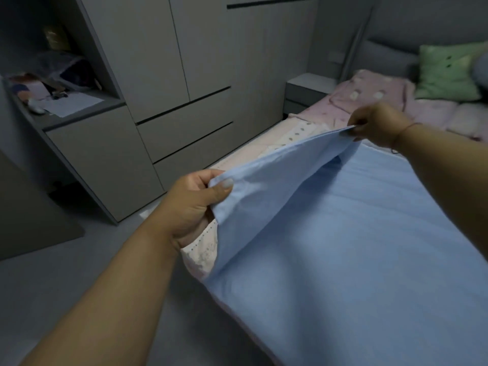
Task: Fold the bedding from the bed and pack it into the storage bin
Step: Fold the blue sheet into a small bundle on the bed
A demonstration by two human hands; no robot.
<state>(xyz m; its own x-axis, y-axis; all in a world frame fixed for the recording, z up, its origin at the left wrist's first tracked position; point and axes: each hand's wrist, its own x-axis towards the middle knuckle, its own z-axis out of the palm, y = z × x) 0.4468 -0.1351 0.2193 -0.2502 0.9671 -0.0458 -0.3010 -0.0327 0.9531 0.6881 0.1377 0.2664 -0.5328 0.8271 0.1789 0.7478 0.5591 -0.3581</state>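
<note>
Nearest, a light blue sheet (356, 247) is seen spread over the bed (264, 151), covering most of its near part. One long edge of the sheet is lifted off the bed and held taut between the two hands. The near corner of that edge is pinched by the left hand (192, 204), with the thumb laid on top of the cloth and the fingers curled beneath it, at the bed's side edge. Under the raised cloth, a pale pink dotted cover (206, 247) on the bed is exposed. Farther up the bed, the other end of the lifted edge is pinched by the right hand (377, 122), its fingers curled round the cloth. Beyond that hand, a pink pillow (369, 91) and a green pillow (449, 70) are seen at the head of the bed. A grey nightstand (306, 88) stands beside the bed's head, and grey cabinets (184, 75) line the wall across the floor from the bed.
</note>
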